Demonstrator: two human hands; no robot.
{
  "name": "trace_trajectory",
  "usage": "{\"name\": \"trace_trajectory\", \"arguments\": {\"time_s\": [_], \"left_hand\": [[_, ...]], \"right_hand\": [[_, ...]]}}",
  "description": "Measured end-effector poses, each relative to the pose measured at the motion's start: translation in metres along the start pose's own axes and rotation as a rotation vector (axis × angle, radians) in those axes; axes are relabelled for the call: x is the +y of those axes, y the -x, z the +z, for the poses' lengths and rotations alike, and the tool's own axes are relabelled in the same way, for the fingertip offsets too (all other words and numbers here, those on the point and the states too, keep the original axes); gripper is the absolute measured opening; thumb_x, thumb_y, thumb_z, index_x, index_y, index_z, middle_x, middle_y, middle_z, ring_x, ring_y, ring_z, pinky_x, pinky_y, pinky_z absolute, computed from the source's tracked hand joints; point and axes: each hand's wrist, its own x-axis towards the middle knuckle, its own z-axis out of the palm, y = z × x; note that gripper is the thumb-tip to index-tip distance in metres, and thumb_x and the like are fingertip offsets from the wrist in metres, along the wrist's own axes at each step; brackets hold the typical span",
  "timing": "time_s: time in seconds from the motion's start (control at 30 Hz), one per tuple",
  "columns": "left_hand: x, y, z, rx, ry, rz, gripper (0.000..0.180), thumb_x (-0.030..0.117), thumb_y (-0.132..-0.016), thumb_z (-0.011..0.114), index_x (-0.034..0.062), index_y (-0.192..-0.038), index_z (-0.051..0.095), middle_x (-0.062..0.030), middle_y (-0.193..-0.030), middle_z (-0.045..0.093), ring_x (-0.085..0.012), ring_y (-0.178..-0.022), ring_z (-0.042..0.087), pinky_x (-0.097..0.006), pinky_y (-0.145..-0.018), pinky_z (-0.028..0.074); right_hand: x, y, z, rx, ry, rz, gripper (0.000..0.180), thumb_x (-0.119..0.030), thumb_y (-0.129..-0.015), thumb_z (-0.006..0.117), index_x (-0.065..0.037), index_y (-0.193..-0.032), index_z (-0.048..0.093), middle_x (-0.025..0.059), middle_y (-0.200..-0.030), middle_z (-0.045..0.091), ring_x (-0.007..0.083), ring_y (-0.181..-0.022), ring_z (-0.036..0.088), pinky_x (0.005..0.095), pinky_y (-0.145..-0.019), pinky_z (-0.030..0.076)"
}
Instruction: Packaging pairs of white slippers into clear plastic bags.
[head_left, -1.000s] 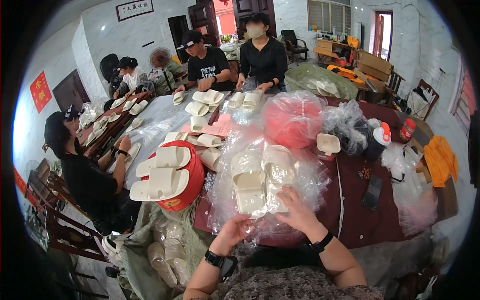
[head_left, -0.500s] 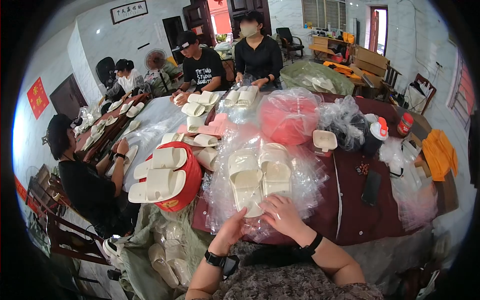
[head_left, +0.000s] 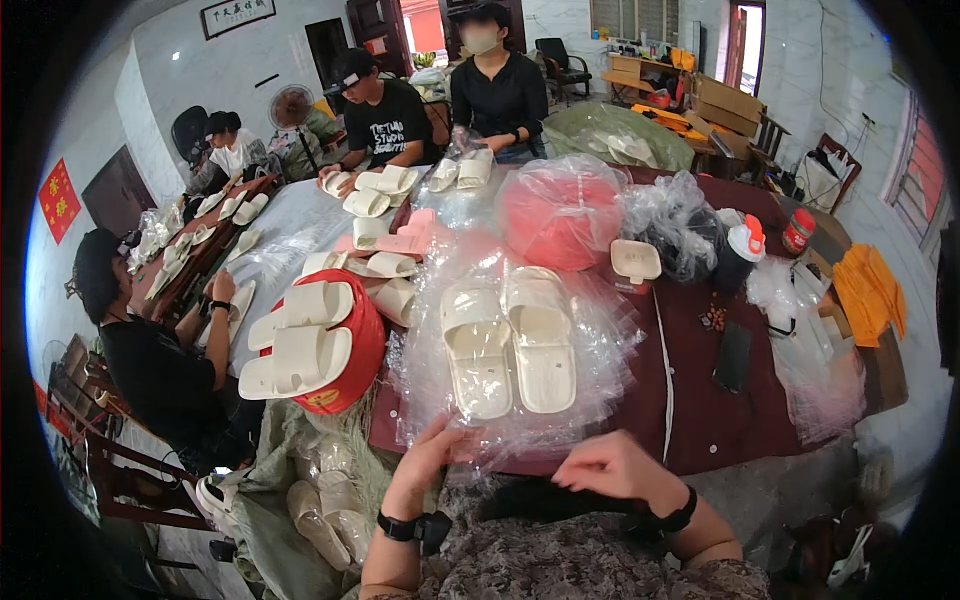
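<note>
At the near edge: left hand and right hand meet the lower hem of a clear plastic bag on the dark red surface.
Left hand: fingers pinched together on the bag's edge; the fingertips are lost behind crinkled film.
Right hand: curled, knuckles up, fingers folded onto the bag's hem; I cannot tell how much film it grips.
Slippers: 2 cream slippers lie side by side inside the bag, soles down, toes away from the person, blurred by glare.
Left of the bag: red basket with 2 more cream slippers resting across its top; its base is hidden.
Behind the bag: pink bundle wrapped in plastic, contents unclear.
Right side: black phone flat on the surface, near a dark bottle with a white and orange cap.
Far end: 2 people in black shirts sit with more slippers; faces cut off or small.
Below the surface: pale slippers in sacking, partly hidden by the forearm.
</note>
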Motion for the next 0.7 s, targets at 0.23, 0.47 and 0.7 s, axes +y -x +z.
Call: {"name": "trace_trajectory", "arguments": {"time_s": [0.23, 0.47, 0.7], "left_hand": [[-0.006, 0.005, -0.023, 0.093, -0.395, 0.127, 0.034, 0.012, -0.093, 0.066, 0.0003, -0.125, 0.059, -0.0058, -0.091, 0.069, -0.0118, -0.078, 0.065, -0.024, -0.068, 0.051], [-0.001, 0.016, -0.02, 0.142, -0.267, 0.287, 0.042, 0.004, -0.092, 0.062, 0.0018, -0.132, 0.051, -0.0046, -0.085, 0.068, -0.0107, -0.074, 0.064, -0.022, -0.065, 0.049], [-0.006, 0.019, -0.021, 0.097, -0.284, 0.4, 0.047, -0.001, -0.091, 0.061, 0.0035, -0.136, 0.05, -0.0052, -0.088, 0.071, -0.0105, -0.073, 0.064, -0.022, -0.064, 0.048]], "right_hand": [[0.063, -0.015, -0.044, 0.591, -0.113, 0.383, 0.02, -0.019, -0.096, 0.061, 0.0, -0.101, 0.065, 0.0034, -0.075, 0.065, 0.0108, -0.066, 0.059, 0.0263, -0.062, 0.047], [0.095, -0.014, -0.033, 0.451, -0.349, 0.371, 0.037, -0.009, -0.088, 0.07, 0.001, -0.12, 0.055, 0.0039, -0.082, 0.064, 0.0104, -0.072, 0.059, 0.0253, -0.064, 0.046], [0.093, 0.003, -0.051, 0.621, -0.358, 0.295, 0.035, -0.005, -0.087, 0.071, 0.0, -0.118, 0.056, -0.0041, -0.08, 0.057, 0.0049, -0.072, 0.053, 0.0217, -0.067, 0.043]]}}
